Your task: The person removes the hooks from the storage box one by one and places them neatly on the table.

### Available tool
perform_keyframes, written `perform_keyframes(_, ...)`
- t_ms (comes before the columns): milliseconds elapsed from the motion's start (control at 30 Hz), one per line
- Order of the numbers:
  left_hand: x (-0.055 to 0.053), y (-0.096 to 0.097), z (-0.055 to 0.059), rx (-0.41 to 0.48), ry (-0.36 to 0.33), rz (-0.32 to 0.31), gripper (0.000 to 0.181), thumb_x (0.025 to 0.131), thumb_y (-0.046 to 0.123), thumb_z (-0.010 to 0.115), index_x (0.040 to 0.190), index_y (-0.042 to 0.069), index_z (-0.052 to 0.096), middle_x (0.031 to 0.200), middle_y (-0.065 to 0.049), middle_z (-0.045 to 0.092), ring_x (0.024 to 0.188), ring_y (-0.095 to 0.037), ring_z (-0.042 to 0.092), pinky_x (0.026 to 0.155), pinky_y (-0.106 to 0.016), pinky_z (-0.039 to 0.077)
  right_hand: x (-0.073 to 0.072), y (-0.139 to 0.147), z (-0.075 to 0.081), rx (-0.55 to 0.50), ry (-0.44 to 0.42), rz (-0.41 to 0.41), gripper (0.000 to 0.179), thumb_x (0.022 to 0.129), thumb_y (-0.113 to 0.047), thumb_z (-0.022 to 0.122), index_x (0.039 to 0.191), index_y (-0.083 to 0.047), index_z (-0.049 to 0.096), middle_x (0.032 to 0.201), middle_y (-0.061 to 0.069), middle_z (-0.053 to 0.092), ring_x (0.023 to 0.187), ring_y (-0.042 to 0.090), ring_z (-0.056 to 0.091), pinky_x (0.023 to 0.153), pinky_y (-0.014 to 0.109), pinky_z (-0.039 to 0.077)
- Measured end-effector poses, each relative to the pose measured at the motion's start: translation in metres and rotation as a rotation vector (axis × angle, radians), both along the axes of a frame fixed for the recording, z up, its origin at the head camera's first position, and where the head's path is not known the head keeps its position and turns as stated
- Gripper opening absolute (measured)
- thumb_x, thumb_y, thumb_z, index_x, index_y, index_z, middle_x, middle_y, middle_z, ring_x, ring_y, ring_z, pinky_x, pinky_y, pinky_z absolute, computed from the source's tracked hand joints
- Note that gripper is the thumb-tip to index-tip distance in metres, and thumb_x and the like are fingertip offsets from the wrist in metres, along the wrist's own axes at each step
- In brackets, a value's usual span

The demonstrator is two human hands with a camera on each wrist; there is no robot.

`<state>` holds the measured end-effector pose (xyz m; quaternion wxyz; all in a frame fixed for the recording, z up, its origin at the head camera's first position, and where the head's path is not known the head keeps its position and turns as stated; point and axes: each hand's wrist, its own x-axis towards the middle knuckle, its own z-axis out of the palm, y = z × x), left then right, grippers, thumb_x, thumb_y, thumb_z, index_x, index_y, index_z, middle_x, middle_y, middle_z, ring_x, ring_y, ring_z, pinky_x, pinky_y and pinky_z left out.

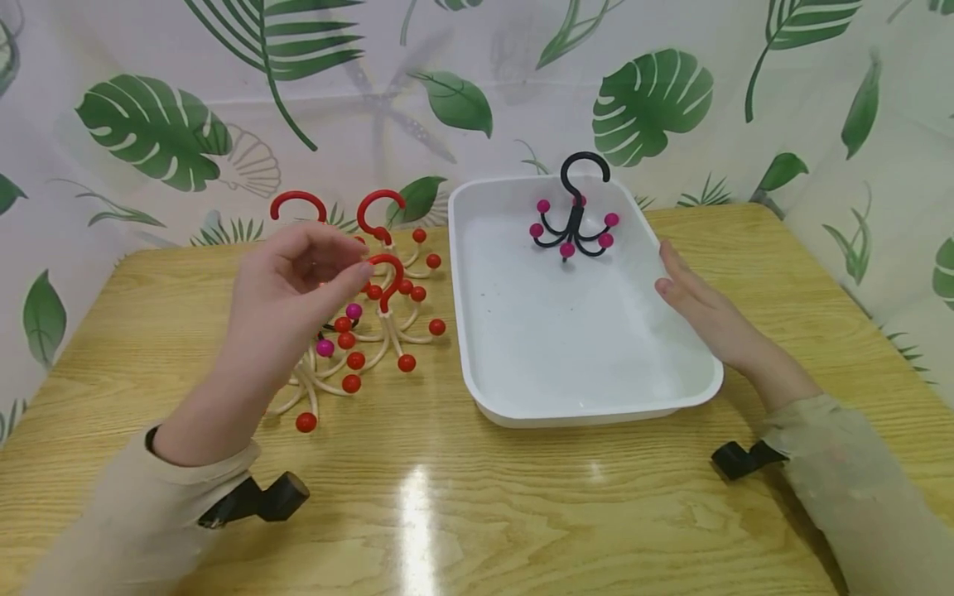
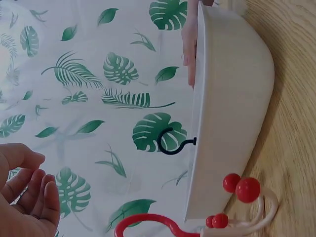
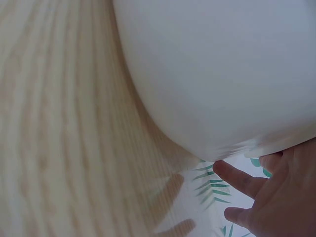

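Note:
My left hand (image 1: 291, 285) is raised over a group of claw-shaped hanging hooks, its fingers loosely bent. In the left wrist view the hand (image 2: 29, 190) holds nothing and is apart from the nearest red hook (image 2: 148, 217). Below it, a cream hanger with a red hook (image 1: 391, 281) and red ball tips stands on the table. Straight fingers of my right hand (image 1: 704, 310) rest along the right rim of a white plastic basin (image 1: 477, 364). Inside, near the back, a black hanger (image 1: 575, 219) with magenta ball tips stands upright.
More cream hangers stand at the left, one with a red hook (image 1: 380, 211) behind. Among them shows a magenta ball tip (image 1: 325, 348). The wooden table (image 1: 358, 505) ends at a leaf-patterned cloth (image 1: 522, 91) behind.

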<state>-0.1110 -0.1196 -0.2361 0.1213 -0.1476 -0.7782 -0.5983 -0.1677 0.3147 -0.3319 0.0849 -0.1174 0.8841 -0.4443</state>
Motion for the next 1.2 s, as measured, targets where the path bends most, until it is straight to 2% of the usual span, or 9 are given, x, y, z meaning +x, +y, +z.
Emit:
perform_keyframes(233, -0.014, 0.032, 0.0, 0.051, -0.047, -0.086, 0.019, 0.086, 0.009, 0.071, 0.102, 0.002, 0.064, 0.099, -0.008, 0.063, 0.088, -0.022, 0.059, 0.075, -0.024, 0.051, 0.0, -0.001, 0.0, -0.005, 0.011, 0.005, 0.061, 0.104, -0.036, 0.03, 0.153, -0.017, -0.001, 0.158, -0.002, -0.011, 0.142, 0.018, -0.014, 0.112, 0.05, -0.007)
perform_keyframes(500, -0.031, 0.064, -0.003, 0.107, -0.028, -0.198, 0.017, 0.087, 0.005, 0.069, 0.102, -0.001, 0.065, 0.098, -0.01, 0.061, 0.088, -0.023, 0.057, 0.078, -0.026, 0.051, 0.0, -0.003, 0.001, -0.008, 0.041, 0.011, 0.061, 0.104, -0.033, 0.031, 0.153, -0.016, -0.001, 0.158, 0.002, -0.01, 0.143, 0.022, -0.013, 0.111, 0.052, -0.007)
perform_keyframes(633, -0.037, 0.08, -0.001, 0.119, -0.037, -0.219, 0.015, 0.087, 0.005, 0.069, 0.101, 0.001, 0.065, 0.098, -0.01, 0.061, 0.089, -0.023, 0.058, 0.079, -0.027, 0.051, -0.001, -0.002, 0.0, -0.018, 0.04, 0.011, 0.061, 0.104, -0.034, 0.031, 0.153, -0.016, -0.001, 0.158, 0.001, -0.01, 0.143, 0.02, -0.013, 0.111, 0.05, -0.006)
perform_keyframes(900, -0.051, 0.108, 0.003, 0.109, -0.073, -0.257, 0.014, 0.088, 0.008, 0.068, 0.101, 0.005, 0.066, 0.097, -0.006, 0.061, 0.086, -0.021, 0.056, 0.072, -0.026, 0.05, -0.002, -0.001, -0.002, -0.031, 0.035, 0.012, 0.061, 0.104, -0.034, 0.031, 0.153, -0.016, -0.001, 0.158, 0.001, -0.011, 0.143, 0.02, -0.013, 0.111, 0.049, -0.007)
perform_keyframes(1067, -0.062, 0.123, 0.0, 0.147, -0.089, -0.285, 0.013, 0.088, 0.006, 0.068, 0.1, 0.003, 0.066, 0.096, -0.007, 0.061, 0.087, -0.021, 0.056, 0.073, -0.025, 0.049, -0.002, 0.0, -0.003, -0.031, 0.037, 0.011, 0.061, 0.104, -0.034, 0.032, 0.153, -0.016, 0.0, 0.158, 0.001, -0.01, 0.143, 0.021, -0.014, 0.111, 0.051, -0.008)
perform_keyframes(1200, -0.07, 0.134, -0.003, 0.177, -0.108, -0.276, 0.014, 0.089, 0.007, 0.067, 0.102, 0.003, 0.065, 0.097, -0.006, 0.061, 0.089, -0.02, 0.056, 0.074, -0.024, 0.05, -0.001, -0.001, -0.004, -0.034, 0.043, 0.01, 0.061, 0.104, -0.033, 0.032, 0.153, -0.015, 0.0, 0.158, 0.002, -0.01, 0.143, 0.023, -0.014, 0.111, 0.052, -0.008)
